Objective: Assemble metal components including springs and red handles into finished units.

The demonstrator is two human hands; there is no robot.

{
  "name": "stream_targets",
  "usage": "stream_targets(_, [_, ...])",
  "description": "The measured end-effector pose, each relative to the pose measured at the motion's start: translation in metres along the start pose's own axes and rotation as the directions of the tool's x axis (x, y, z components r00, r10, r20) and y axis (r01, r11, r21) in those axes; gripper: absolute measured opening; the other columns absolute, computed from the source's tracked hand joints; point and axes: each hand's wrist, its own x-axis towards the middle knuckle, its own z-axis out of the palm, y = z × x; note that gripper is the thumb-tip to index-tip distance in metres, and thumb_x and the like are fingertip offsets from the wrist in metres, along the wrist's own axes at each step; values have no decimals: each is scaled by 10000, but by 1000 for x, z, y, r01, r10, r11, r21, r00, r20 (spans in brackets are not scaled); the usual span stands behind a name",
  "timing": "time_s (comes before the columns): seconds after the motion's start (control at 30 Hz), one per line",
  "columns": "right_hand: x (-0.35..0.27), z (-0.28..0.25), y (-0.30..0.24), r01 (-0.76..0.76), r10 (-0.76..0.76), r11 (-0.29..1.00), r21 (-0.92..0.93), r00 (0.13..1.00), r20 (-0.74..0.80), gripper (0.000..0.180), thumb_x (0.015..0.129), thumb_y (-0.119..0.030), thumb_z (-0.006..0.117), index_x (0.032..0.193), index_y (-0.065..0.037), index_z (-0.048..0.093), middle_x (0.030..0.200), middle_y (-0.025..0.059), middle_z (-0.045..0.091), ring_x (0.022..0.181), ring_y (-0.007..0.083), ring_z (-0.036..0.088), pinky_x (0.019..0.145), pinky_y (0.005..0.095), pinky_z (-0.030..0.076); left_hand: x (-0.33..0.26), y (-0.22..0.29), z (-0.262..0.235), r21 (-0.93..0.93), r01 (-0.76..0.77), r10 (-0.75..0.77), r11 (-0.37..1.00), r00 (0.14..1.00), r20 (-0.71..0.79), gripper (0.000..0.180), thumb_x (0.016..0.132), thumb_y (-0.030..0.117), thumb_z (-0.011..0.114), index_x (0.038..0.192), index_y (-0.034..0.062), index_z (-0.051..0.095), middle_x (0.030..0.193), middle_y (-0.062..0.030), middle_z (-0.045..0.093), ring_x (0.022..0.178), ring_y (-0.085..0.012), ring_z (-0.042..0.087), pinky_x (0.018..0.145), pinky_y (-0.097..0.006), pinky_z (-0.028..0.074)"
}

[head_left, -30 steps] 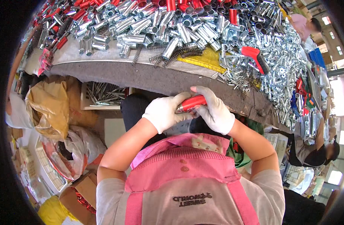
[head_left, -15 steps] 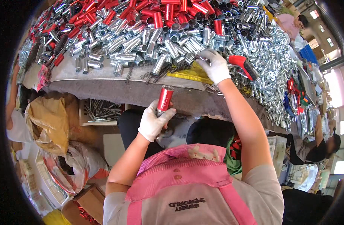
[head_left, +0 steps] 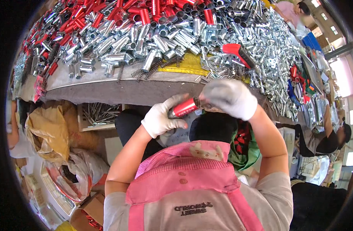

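Observation:
My left hand (head_left: 161,118), in a white glove, is closed around a red metal tube (head_left: 185,108) with a silver lower end. The tube lies tilted, its open end pointing up to the right. Close by that end is my gloved right hand (head_left: 231,99), smeared by motion, its fingers curled inward. A small dark metallic bit shows between its fingertips and the tube's mouth, too blurred to name. Beyond both hands, loose silver tubes (head_left: 149,61) and dark coil springs (head_left: 140,74) lie along the near side of the work table (head_left: 107,90).
A heap of red tubes (head_left: 145,16) covers the far table. Small silver parts (head_left: 274,73) spread at right, beside a red-and-black handled tool (head_left: 240,54). Below are a tray of thin rods (head_left: 101,112), a yellow sack (head_left: 49,129) and a green bag (head_left: 244,159). Other people (head_left: 294,14) work nearby.
My right hand has come back from the table's parts to the tube's open end. The tube has tipped from upright toward the right, still in my left hand.

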Motion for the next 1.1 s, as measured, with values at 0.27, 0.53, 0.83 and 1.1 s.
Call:
stream_targets(0.27, [-28,0,36,-249,197,965,-85,898,-393,555,825,-278,639,1311,-96,443,1192,183,543,1115,355,510,960,432,403,-8,17,39,-77,58,-59,995,998,-16,520,756,247,750,1174,39,523,959,-124,639,863,-230,633,789,-323,485])
stream_targets(0.53, [-14,-56,99,-705,491,638,-310,683,-541,457,723,-248,655,1127,-65,546,1009,189,617,952,354,593,857,423,473,-10,30,29,195,264,-222,945,951,-216,459,731,319,748,1057,35,594,799,-171,653,750,-289,664,679,-346,511])
stream_targets(0.83, [-58,-25,-6,-475,462,871,126,879,119,345,647,-209,761,906,-30,620,769,90,651,723,184,631,703,323,478,-36,46,16,417,233,-250,879,968,-14,335,741,300,716,984,94,614,783,-171,637,747,-341,635,644,-387,510])
stream_targets(1.1, [-55,21,-27,-10,-6,1000,24,811,585,333,639,-214,729,934,-121,606,818,87,628,793,294,610,672,372,482,-75,24,43,-25,454,-340,891,703,625,335,767,212,714,1001,6,590,843,-96,633,784,-137,573,750,-299,469])
